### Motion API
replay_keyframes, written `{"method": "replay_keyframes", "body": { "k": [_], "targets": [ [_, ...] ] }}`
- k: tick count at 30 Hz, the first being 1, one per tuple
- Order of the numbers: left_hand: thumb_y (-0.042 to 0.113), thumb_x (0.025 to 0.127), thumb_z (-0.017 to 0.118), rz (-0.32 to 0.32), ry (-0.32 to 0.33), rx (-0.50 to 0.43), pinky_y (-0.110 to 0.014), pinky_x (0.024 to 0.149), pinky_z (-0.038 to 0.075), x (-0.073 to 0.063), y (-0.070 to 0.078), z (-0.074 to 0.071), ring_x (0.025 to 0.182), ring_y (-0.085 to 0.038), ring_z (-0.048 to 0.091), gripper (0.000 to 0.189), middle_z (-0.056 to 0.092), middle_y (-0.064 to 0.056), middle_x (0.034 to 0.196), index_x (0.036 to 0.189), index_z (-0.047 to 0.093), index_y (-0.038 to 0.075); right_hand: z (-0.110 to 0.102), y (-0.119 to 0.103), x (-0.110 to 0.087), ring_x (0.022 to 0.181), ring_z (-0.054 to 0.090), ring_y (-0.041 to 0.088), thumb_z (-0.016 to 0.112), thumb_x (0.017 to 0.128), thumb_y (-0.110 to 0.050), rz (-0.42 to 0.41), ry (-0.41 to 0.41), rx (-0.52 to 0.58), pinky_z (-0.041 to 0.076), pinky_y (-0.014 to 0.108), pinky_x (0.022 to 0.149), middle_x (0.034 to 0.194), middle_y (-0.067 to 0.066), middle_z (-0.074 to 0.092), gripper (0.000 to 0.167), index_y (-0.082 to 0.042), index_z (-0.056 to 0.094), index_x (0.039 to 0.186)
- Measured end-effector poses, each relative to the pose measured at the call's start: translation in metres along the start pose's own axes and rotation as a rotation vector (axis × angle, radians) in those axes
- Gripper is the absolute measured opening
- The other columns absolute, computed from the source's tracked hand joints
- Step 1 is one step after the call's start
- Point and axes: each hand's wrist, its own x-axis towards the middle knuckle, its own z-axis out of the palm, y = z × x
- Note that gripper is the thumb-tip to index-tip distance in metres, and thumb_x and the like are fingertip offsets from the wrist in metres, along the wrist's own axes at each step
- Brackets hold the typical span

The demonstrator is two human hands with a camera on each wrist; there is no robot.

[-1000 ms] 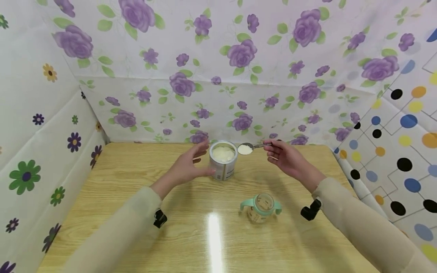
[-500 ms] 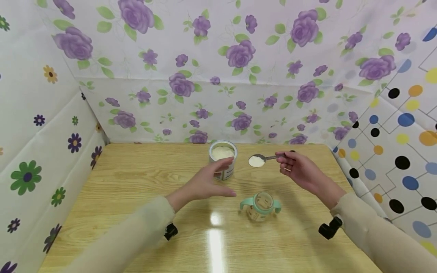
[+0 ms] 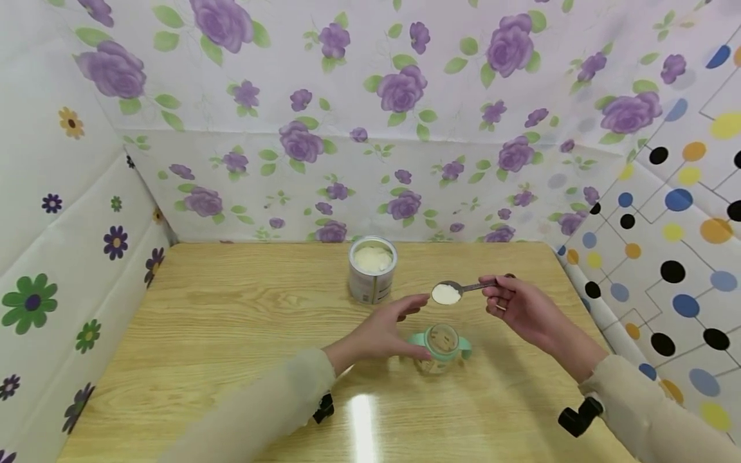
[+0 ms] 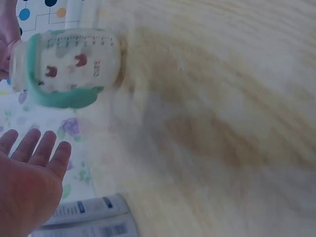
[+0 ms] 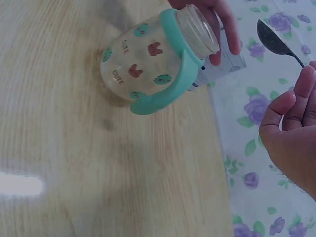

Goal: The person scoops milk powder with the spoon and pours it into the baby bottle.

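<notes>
At the far left, a daisy-printed cloth was hung beside the table; the back was covered by a rose-printed cloth. An upright can, filled with pale powder, was placed near the middle of the table's back edge. In front of it, the left hand was held with fingers straight and slightly spread, thumb parted from them. The left handle of a bottle was partly covered by that thumb in the head view; whether it was touched could not be told. The bottle, clear with green handles, was placed upright on the table, nearer the front than the can. Above the table, apart from the bottle's mouth, a spoon was held, loaded with white powder. Its handle was pinched by the fingers of the right hand. At the far right, a dotted cloth was hung.
</notes>
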Motion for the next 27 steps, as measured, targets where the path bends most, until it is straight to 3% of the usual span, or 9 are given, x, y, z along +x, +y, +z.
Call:
{"method": "replay_keyframes", "body": {
  "k": [6,16,27],
  "targets": [
    [0.031,0.083,0.096,0.001,-0.010,-0.014,-0.036,0.124,0.039,0.003,-0.010,0.012,0.150,-0.018,0.047,0.101,0.045,-0.001,0.167,0.166,0.039,0.022,0.000,0.009,-0.009,0.092,0.071,0.013,0.031,0.120,-0.017,-0.010,-0.028,-0.004,0.058,0.028,0.089,0.105,0.001,0.080,0.046,-0.007,0.076,0.123],
    [0.033,0.082,0.097,0.017,-0.010,-0.106,-0.039,0.122,0.043,0.005,-0.020,0.031,0.143,-0.016,0.054,0.093,0.057,0.013,0.153,0.161,0.047,0.028,-0.003,0.024,-0.022,0.092,0.071,0.011,0.033,0.119,-0.016,-0.001,0.007,-0.085,0.060,0.026,0.089,0.104,0.001,0.080,0.044,-0.009,0.077,0.122],
    [0.032,0.085,0.095,-0.015,0.081,-0.089,-0.030,0.110,0.051,0.004,-0.023,0.045,0.125,-0.010,0.064,0.070,0.069,0.015,0.135,0.147,0.063,0.029,-0.009,0.035,-0.032,0.096,0.072,0.012,0.029,0.119,-0.012,-0.032,-0.069,-0.121,0.059,0.027,0.091,0.108,0.002,0.080,0.046,-0.005,0.074,0.129]
  ]
}}
